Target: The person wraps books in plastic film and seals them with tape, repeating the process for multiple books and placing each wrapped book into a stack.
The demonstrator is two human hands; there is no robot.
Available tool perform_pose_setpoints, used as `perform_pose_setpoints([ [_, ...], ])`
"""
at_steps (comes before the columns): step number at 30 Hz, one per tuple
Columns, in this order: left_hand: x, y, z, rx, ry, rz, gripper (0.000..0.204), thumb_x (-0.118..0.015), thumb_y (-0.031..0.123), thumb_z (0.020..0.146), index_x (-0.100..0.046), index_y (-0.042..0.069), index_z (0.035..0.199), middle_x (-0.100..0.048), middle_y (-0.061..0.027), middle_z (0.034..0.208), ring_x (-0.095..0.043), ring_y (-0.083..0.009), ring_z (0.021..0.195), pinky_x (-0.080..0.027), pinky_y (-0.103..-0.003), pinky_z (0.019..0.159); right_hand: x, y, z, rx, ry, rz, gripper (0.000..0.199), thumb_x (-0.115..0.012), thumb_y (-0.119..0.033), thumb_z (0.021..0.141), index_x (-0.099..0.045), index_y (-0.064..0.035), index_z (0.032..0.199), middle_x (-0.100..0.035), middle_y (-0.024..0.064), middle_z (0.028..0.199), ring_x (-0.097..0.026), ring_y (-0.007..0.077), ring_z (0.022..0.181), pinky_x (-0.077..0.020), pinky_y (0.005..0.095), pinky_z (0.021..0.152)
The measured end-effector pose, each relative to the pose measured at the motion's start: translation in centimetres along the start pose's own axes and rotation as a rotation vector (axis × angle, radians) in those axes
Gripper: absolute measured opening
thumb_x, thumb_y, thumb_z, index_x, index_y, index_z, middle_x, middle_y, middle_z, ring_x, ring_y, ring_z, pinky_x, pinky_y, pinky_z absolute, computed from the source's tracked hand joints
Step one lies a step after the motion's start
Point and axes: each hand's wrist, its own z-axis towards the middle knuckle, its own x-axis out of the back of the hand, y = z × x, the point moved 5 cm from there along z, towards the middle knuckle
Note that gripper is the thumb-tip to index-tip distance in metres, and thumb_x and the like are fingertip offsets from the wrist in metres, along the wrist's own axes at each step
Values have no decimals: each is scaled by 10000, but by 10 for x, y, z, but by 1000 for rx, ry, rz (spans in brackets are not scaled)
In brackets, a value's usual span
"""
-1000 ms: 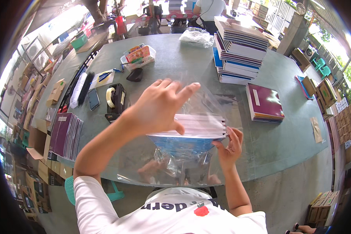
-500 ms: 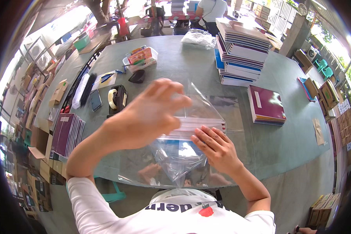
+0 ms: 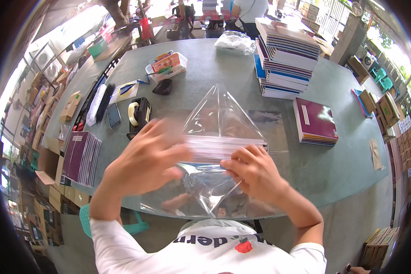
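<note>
A clear plastic bag (image 3: 217,123) with a stack of notebooks (image 3: 223,148) inside stands on edge at the near side of the round grey table (image 3: 242,82). My left hand (image 3: 146,157), blurred, presses on the left end of the stack with fingers spread. Fingers of my right hand (image 3: 255,171) grip the bag's loose lower flap under the stack's right end. The bag's far end rises to a point above the notebooks.
A tape dispenser (image 3: 138,114) and phone (image 3: 113,115) lie left of the bag. Tall piles of notebooks (image 3: 285,57) stand at the far right, a maroon pile (image 3: 315,121) to the right, another (image 3: 81,156) on boxes at left. A person (image 3: 249,11) stands beyond the table.
My left hand dropped from on top of the bag to its left end. My right hand moved in from the right edge to the bag's lower flap. The bag's far end now stands up.
</note>
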Motion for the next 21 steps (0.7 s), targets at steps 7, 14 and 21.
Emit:
perform_pose_setpoints([
  [7,-77,0,-24,188,653,62,394,-781,292,579,-597,90,862,-586,-42,902,-531,-252,883,-399,-386,805,-10,33,24,-116,-382,694,567,-306,-480,938,-639,-33,831,-573,108,861,-535,291,858,-420,359,757],
  [14,-56,-10,6,109,574,-10,579,-780,408,631,-575,84,1065,-548,-95,1012,-526,-268,944,-434,-375,790,-5,17,20,-50,-288,365,322,-724,-300,689,-666,-53,887,-606,117,910,-571,289,849,-448,384,720],
  [21,-75,-80,-1,454,340,-748,722,-856,365,547,-574,20,1115,-582,-108,972,-560,-191,887,-451,-316,807,11,16,23,-220,258,-69,513,-808,-304,560,-644,-59,980,-554,87,1015,-548,283,868,-460,396,746],
])
